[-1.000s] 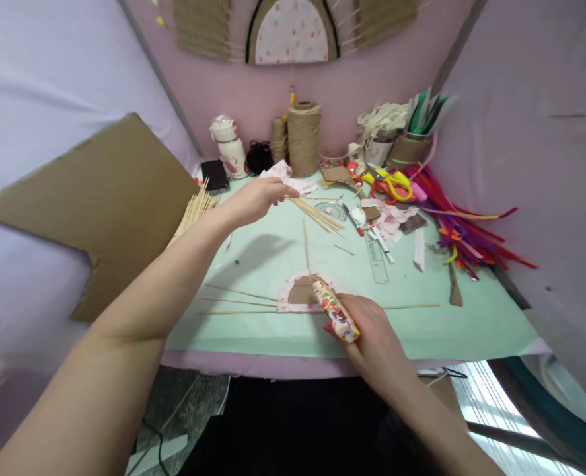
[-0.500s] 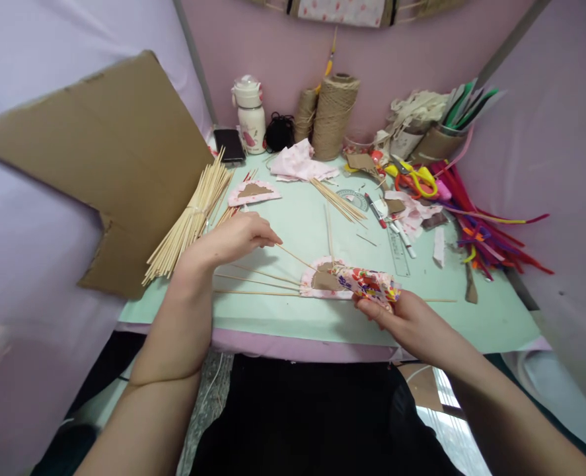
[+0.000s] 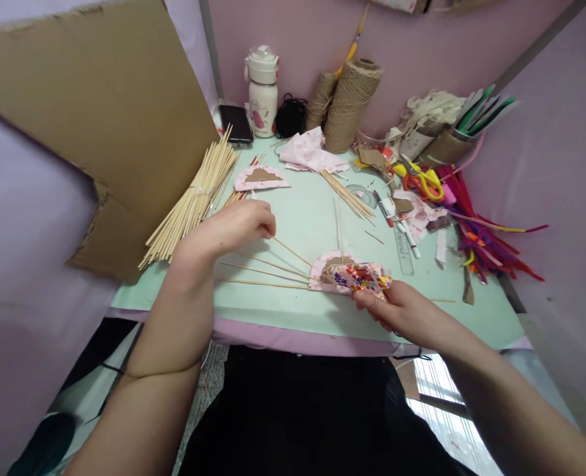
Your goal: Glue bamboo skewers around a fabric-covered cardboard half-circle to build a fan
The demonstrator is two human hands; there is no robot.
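My left hand point(image 3: 246, 228) is closed, its fingertips pinching the outer end of a thin bamboo skewer point(image 3: 293, 252). The skewer's other end rests on a half-round cardboard piece point(image 3: 328, 270) edged with pink patterned fabric. More skewers fan out from this piece to the left, one points away from me, and one shows to the right. My right hand point(image 3: 396, 305) is wrapped around a tube with a colourful printed wrapper point(image 3: 365, 274). It lies tilted over the cardboard piece, its tip toward the piece's middle and partly hiding it. Whether the tip touches the cardboard, I cannot tell.
A thick skewer bundle point(image 3: 198, 192) and a large cardboard sheet point(image 3: 109, 125) stand left. Behind are a second half-round piece point(image 3: 260, 177), a white bottle point(image 3: 263, 92) and twine spools point(image 3: 351, 106). Yellow-handled scissors point(image 3: 429, 182) and pipe cleaners point(image 3: 491, 238) lie right.
The tube in my right hand has shifted left and lies lower over the cardboard piece. My left hand still pinches the skewer. The whole view has tilted slightly.
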